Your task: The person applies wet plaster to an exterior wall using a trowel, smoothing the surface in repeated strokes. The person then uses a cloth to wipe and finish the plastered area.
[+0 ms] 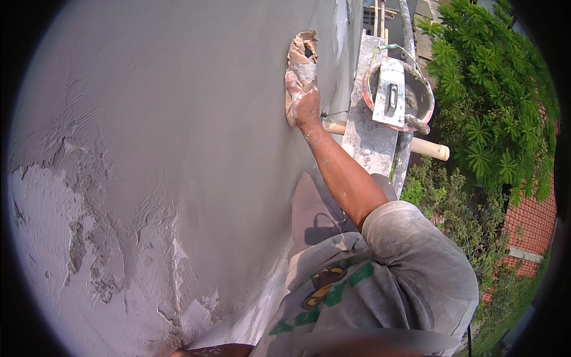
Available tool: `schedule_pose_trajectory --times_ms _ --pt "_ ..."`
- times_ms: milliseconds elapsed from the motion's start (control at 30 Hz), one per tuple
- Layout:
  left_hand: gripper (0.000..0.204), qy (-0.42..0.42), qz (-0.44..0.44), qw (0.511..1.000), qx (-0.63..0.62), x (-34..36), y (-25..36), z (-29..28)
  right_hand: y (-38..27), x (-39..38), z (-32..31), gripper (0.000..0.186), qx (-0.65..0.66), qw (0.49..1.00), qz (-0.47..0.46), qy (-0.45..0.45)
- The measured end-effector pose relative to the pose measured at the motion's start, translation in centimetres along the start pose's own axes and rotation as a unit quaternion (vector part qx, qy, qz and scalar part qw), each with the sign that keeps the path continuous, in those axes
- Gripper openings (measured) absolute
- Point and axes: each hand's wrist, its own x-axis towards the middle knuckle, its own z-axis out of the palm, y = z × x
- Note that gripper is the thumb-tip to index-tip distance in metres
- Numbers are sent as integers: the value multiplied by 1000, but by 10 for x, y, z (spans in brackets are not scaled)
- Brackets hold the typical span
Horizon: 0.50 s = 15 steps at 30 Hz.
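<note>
My right hand is closed around a crumpled piece of brown paper and presses it against the wet grey plaster wall. Grey plaster smears the thumb and fingers. Around the paper the plaster looks smooth, while at the lower left it is rough and ridged, beside a paler patch of wall. Of my left arm, only a strip of dark skin shows at the lower edge; the left hand is out of view.
Right of the wall runs a splattered scaffold plank, with a pale pole crossing beneath. A bucket stands there, a plastering trowel lying across its top. Beyond are a leafy tree and a red tiled surface far below.
</note>
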Motion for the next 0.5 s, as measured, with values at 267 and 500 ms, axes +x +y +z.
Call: schedule_pose_trajectory --times_ms 267,500 --pt "74 156 39 937 -311 -3 -28 24 0 -85 -7 52 19 909 379 175" --pt "81 39 108 976 -182 4 -1 13 27 42 -24 51 3 990 120 68"
